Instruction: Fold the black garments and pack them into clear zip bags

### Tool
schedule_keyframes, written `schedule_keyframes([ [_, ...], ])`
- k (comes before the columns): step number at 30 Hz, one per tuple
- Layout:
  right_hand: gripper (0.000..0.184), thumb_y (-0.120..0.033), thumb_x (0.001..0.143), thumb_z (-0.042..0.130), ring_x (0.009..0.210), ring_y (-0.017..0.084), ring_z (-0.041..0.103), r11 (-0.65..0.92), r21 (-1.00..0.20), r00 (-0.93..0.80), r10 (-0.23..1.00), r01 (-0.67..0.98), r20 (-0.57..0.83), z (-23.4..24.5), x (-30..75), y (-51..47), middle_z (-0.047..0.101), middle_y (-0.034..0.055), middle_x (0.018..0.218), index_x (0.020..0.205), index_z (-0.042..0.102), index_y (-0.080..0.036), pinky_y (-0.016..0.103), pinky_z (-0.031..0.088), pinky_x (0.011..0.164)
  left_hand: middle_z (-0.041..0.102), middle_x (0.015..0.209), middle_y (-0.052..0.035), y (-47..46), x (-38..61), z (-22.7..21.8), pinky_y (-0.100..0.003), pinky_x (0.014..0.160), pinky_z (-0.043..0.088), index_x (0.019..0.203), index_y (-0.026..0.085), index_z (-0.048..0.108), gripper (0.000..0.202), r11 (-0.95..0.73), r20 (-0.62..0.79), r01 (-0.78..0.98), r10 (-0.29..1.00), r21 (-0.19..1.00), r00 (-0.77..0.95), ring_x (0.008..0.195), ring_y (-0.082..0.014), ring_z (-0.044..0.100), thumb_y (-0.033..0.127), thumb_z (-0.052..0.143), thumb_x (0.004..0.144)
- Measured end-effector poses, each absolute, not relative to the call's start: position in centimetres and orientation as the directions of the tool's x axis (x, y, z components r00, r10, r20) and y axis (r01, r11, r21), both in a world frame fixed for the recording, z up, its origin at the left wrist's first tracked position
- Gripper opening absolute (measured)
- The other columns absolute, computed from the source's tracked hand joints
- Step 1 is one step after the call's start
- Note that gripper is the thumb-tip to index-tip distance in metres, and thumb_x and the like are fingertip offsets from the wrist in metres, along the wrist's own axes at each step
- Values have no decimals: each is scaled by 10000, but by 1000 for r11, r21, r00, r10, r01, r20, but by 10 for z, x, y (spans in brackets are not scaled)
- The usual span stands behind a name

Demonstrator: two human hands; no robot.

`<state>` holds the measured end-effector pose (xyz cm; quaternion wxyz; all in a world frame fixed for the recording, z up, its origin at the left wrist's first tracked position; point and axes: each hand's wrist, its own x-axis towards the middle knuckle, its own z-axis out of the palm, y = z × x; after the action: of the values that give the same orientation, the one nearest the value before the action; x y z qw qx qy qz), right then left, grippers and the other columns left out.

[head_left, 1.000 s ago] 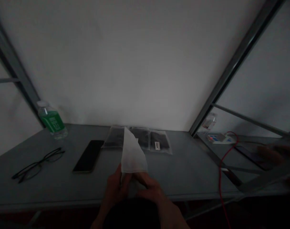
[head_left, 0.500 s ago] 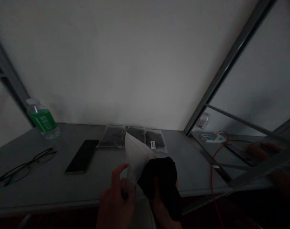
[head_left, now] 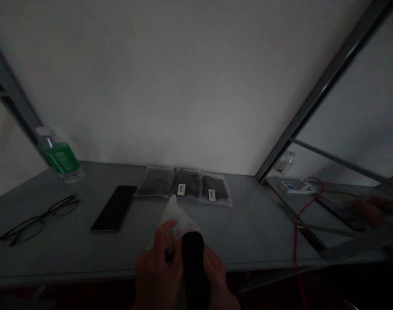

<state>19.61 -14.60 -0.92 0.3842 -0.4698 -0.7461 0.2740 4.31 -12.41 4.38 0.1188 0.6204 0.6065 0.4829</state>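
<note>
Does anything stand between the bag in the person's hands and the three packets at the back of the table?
Nothing visible does. The translucent plastic bag, gripped with the black fabric by the left hand and right hand, sits directly in front of the row of packets. The black phone lies off to the left, not between them.

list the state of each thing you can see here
left hand, gripping the clear bag
right hand, against the black cloth
clear bag, crumpled, pinched by the left hand
black cloth, bunched upright against the bag
three plastic packets, lying flat side by side, dark contents
phone, lying flat, dark
glasses, arms unfolded
water bottle, upright, capped
red cable, slack
</note>
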Motion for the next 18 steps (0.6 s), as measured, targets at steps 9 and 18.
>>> schedule_keyframes([
  [9, 948, -210, 730, 682, 1135, 308, 625, 361, -812, -351, 913, 459, 207, 9, 194, -102, 588, 151, 1331, 1527, 171, -223, 432, 547, 916, 733, 734, -35, -50, 29, 75, -243, 512, 352, 851, 244, 698, 196, -280, 381, 918, 910, 281, 161, 592, -180, 658, 191, 517, 800],
  [18, 663, -125, 906, 411, 1411, 319, 313, 635, -411, -307, 719, 654, 623, -11, 203, -101, 340, 97, 1542, 1527, 226, -268, 528, 393, 1088, 727, 629, -3, -78, 36, 45, -178, 555, 476, 805, 230, 717, 205, -441, 819, 856, 572, 271, 35, 531, -102, 654, 214, 529, 884],
])
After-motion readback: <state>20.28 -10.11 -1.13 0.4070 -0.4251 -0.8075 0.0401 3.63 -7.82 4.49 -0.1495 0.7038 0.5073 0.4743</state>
